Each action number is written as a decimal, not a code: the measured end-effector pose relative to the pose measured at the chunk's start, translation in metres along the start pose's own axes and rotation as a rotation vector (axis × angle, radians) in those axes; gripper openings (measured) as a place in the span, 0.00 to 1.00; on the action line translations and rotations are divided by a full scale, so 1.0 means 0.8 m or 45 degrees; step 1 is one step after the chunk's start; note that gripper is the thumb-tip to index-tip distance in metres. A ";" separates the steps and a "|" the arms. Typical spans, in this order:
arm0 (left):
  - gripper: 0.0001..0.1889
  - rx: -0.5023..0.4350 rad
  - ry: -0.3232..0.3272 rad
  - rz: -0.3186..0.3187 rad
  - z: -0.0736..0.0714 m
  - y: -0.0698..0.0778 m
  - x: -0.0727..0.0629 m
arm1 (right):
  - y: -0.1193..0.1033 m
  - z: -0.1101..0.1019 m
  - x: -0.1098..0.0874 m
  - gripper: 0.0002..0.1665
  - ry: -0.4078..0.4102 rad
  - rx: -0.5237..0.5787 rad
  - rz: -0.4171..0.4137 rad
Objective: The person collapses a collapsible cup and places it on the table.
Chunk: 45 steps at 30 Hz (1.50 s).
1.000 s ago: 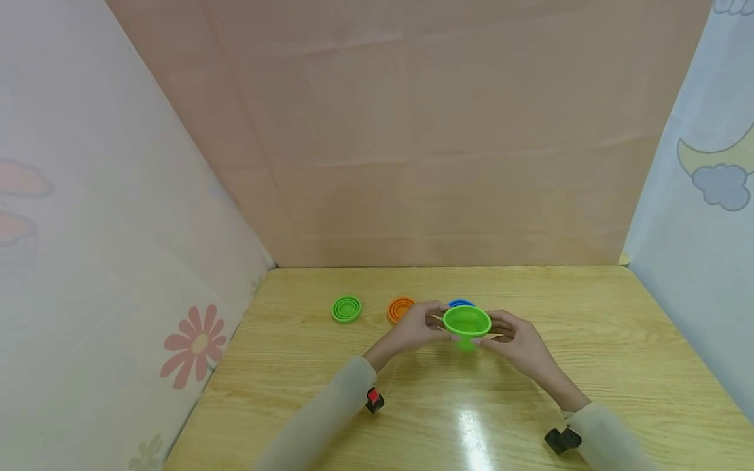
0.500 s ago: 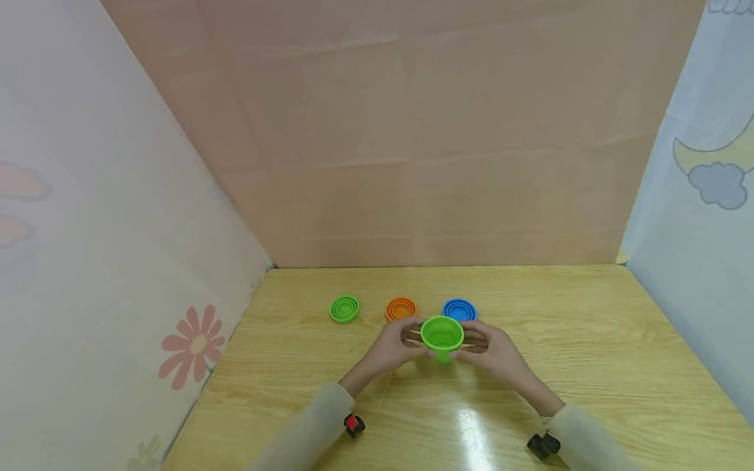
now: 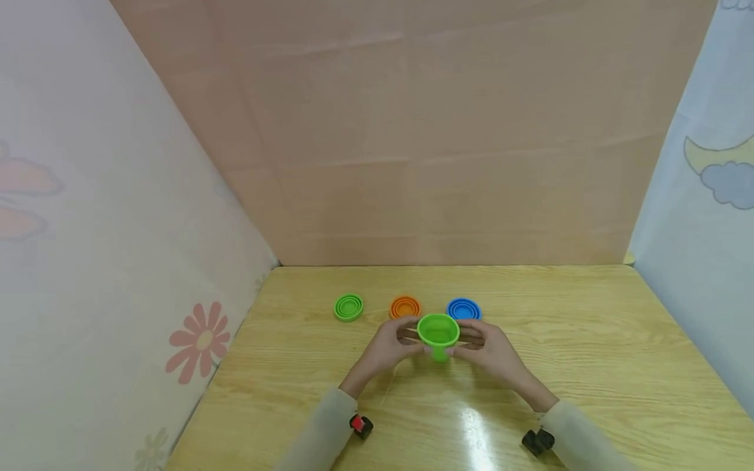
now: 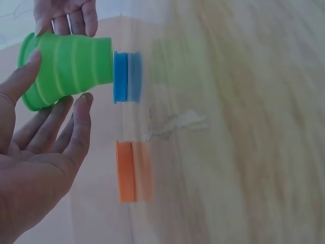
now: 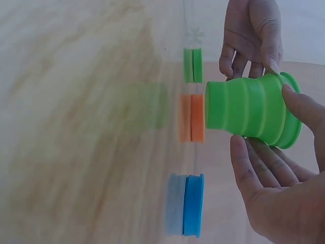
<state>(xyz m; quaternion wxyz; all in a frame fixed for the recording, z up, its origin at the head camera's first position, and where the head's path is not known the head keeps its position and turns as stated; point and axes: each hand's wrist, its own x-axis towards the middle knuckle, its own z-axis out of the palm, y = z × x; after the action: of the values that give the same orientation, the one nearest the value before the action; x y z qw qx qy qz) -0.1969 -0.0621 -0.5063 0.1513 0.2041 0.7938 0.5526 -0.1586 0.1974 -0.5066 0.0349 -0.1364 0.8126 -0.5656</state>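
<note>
A green collapsible cup (image 3: 438, 332), pulled out to its full ringed height, stands upright between both hands. My left hand (image 3: 385, 347) grips its left side, thumb near the rim and fingers curved behind. On the opposite side my right hand (image 3: 493, 353) holds it the same way. In the right wrist view the cup's base (image 5: 216, 105) is apart from its faint reflection on the table. Just beyond the hands lie a flattened blue cup (image 3: 464, 309) and a flattened orange cup (image 3: 405, 306). Farther left is a flattened green cup (image 3: 349, 306).
The wooden table (image 3: 589, 327) runs back to a tan cloth wall (image 3: 412, 144). Printed white walls close off the left (image 3: 106, 196) and right (image 3: 707, 261) sides. Small black wrist devices sit at the left cuff (image 3: 361, 426) and right cuff (image 3: 538, 442).
Both hands have brought the green cup to the left and lower, mostly in the first half second. The flattened blue cup, partly covered before, now shows more fully.
</note>
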 end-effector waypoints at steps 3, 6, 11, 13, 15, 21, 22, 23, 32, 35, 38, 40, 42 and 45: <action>0.29 -0.012 0.015 -0.004 0.000 0.002 0.001 | -0.003 -0.003 0.004 0.37 0.004 0.009 0.006; 0.28 -0.011 0.017 0.011 0.001 0.003 0.001 | -0.005 -0.006 0.006 0.36 -0.036 0.034 -0.008; 0.23 0.012 0.050 0.011 0.002 0.001 -0.001 | -0.006 -0.008 0.007 0.34 -0.068 0.072 0.025; 0.22 0.021 0.066 0.011 0.003 0.000 -0.002 | -0.007 -0.008 0.008 0.34 -0.066 0.070 0.036; 0.21 0.015 0.073 0.000 0.003 -0.002 -0.003 | -0.007 -0.007 0.009 0.35 -0.063 0.074 0.047; 0.20 -0.048 0.091 -0.069 0.003 -0.007 -0.006 | -0.007 -0.006 0.011 0.37 -0.062 0.070 0.040; 0.21 -0.061 0.093 -0.080 0.003 -0.008 -0.006 | -0.007 -0.006 0.011 0.36 -0.059 0.069 0.036; 0.21 -0.081 0.095 -0.094 0.003 -0.007 -0.007 | -0.008 -0.006 0.011 0.36 -0.059 0.069 0.032; 0.22 -0.255 0.119 -0.174 0.009 -0.002 -0.010 | -0.014 -0.004 0.010 0.31 -0.063 0.041 0.070; 0.23 -0.287 0.115 -0.198 0.010 -0.001 -0.010 | -0.016 -0.005 0.010 0.29 -0.063 0.038 0.096; 0.23 -0.292 0.093 -0.207 0.009 -0.001 -0.012 | -0.017 -0.005 0.011 0.27 -0.046 0.051 0.117; 0.23 -0.284 0.082 -0.196 0.006 -0.002 -0.012 | -0.016 -0.005 0.011 0.25 -0.023 0.068 0.136; 0.23 -0.256 0.089 -0.177 0.003 -0.005 -0.013 | -0.014 -0.004 0.011 0.24 -0.005 0.115 0.170; 0.22 -0.223 0.119 -0.145 -0.002 -0.011 -0.015 | -0.009 -0.004 0.011 0.25 -0.027 0.232 0.222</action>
<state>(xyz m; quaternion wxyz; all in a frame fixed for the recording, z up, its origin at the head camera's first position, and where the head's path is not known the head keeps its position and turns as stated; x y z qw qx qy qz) -0.1885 -0.0717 -0.5136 0.1626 0.1188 0.7590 0.6191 -0.1664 0.1955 -0.4977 0.1046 -0.0675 0.7662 -0.6305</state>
